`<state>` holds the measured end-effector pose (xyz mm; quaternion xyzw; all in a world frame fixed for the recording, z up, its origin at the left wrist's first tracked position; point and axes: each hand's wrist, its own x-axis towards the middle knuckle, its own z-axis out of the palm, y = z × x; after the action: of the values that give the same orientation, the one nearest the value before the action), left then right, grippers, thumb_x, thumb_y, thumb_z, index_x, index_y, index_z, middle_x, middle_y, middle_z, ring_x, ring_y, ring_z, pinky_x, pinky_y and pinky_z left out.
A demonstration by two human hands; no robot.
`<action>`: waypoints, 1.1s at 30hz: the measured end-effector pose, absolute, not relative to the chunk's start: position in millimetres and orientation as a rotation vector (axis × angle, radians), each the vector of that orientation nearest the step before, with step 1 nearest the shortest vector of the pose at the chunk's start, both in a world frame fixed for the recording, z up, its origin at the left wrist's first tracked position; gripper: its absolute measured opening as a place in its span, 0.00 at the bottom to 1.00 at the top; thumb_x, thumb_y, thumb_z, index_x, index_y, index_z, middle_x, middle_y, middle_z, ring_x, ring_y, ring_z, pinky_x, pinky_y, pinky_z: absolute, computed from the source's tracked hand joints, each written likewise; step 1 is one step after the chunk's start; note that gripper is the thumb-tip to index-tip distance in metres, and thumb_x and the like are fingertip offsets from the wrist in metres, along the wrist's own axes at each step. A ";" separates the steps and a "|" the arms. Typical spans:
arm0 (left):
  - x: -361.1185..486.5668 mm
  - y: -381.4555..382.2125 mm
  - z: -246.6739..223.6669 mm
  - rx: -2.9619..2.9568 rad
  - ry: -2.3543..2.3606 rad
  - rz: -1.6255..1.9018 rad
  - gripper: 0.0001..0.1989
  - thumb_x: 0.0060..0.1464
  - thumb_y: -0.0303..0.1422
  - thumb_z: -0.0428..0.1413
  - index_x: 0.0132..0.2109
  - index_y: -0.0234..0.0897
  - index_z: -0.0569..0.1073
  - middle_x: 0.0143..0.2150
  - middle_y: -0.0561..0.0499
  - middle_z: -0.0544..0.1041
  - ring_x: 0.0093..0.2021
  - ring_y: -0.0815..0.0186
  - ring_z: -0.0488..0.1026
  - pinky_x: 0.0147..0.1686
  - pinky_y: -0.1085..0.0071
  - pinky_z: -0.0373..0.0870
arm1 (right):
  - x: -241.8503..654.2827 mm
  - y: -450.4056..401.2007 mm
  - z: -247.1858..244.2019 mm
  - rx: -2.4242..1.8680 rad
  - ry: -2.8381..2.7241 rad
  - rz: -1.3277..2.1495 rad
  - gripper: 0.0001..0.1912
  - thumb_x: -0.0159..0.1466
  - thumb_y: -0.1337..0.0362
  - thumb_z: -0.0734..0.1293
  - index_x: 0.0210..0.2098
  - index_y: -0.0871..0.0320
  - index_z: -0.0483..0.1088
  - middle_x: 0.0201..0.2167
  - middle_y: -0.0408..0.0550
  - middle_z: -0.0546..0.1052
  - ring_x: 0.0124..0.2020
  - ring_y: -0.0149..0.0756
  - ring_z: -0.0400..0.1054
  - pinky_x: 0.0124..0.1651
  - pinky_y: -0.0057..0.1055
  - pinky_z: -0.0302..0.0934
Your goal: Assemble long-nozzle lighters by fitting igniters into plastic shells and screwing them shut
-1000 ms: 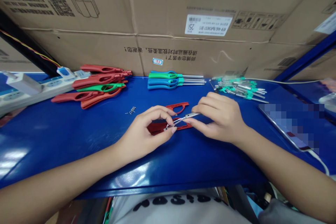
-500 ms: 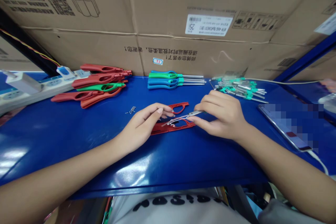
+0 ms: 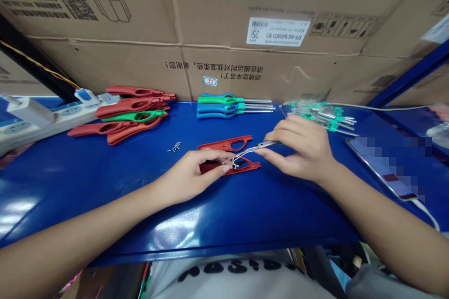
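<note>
My right hand (image 3: pixel 303 145) pinches a thin metal tube (image 3: pixel 267 144) between thumb and fingers. From its left end thin pale wires (image 3: pixel 245 151) run to my left hand (image 3: pixel 191 173), whose thumb and fingers close on the wire ends. Whatever else the left fingertips may hold is hidden. Under the wires lies a red handle half (image 3: pixel 253 166), its inner side up and its left part behind my left hand. A second red handle half (image 3: pixel 224 144) rests just beyond it. Both have an oval opening and look like halves of a long-nosed lighter casing.
Small metal screws or pins (image 3: pixel 176 146) lie left of the shells. Red and green handles (image 3: pixel 131 114) are piled at back left, beside a power strip (image 3: pixel 70 114). Blue and green tubed handles (image 3: pixel 219 110), metal tubes with green parts (image 3: pixel 328 119) and a phone (image 3: pixel 380 168) lie around. Cardboard (image 3: pixel 217 9) stands behind.
My left fingers have closed on the wire ends and shifted slightly right. The tube is a little higher and farther right, with the wires drawn out. More of the far red half shows.
</note>
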<state>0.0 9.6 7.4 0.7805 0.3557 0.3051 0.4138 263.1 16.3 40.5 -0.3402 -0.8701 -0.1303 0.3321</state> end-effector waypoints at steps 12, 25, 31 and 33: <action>-11.0 17.9 9.8 2.328 0.981 0.882 0.10 0.63 0.34 0.58 0.49 0.41 0.82 0.42 0.47 0.82 0.43 0.61 0.79 0.46 0.63 0.76 | 276.7 23.4 47.9 -0.918 -2.634 -0.166 0.16 0.68 0.51 0.66 0.35 0.55 0.78 0.31 0.47 0.78 0.33 0.37 0.67 0.34 0.34 0.57; -8.6 13.0 8.5 2.504 0.986 0.784 0.10 0.64 0.31 0.56 0.46 0.39 0.82 0.40 0.47 0.80 0.39 0.62 0.77 0.40 0.65 0.75 | 289.0 24.2 47.2 -1.051 -2.760 0.519 0.12 0.70 0.64 0.62 0.44 0.53 0.79 0.41 0.49 0.75 0.38 0.37 0.72 0.40 0.35 0.64; -7.3 13.5 6.0 2.508 0.965 0.779 0.10 0.64 0.30 0.55 0.47 0.38 0.81 0.42 0.46 0.79 0.40 0.62 0.77 0.41 0.65 0.76 | 289.4 25.5 45.1 -1.144 -2.803 0.514 0.09 0.70 0.63 0.62 0.42 0.54 0.75 0.42 0.48 0.74 0.38 0.37 0.70 0.41 0.35 0.63; -7.3 13.7 5.5 2.505 0.956 0.782 0.10 0.64 0.30 0.55 0.47 0.38 0.81 0.42 0.46 0.80 0.41 0.62 0.78 0.41 0.65 0.76 | 289.0 25.2 45.4 -1.158 -2.810 0.504 0.08 0.71 0.62 0.63 0.43 0.54 0.74 0.42 0.48 0.74 0.38 0.37 0.70 0.40 0.34 0.62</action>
<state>-7.3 13.7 5.5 0.8833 0.3372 0.2757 0.1735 289.0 25.2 45.4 -0.3756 -0.9117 0.1636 0.0304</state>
